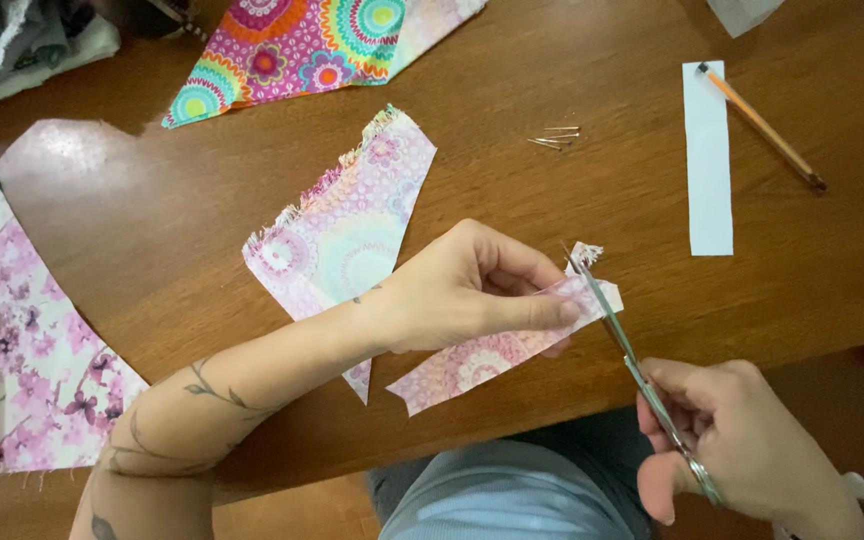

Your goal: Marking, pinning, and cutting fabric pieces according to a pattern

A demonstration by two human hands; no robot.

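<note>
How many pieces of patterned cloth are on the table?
4: a floral piece at left, a bright one at top, a pale pink piece in the middle, and a strip in the left hand. The bundle top left may hide more.

The left hand [472,290] pinches a pink fabric strip [482,362] near the table's [572,60] front edge; the right hand [742,440] cuts it with scissors [624,345].

On the wooden table [572,70] lie a white paper strip [709,160], a pencil [762,126], pins [555,138] and bright fabric [302,45].
</note>
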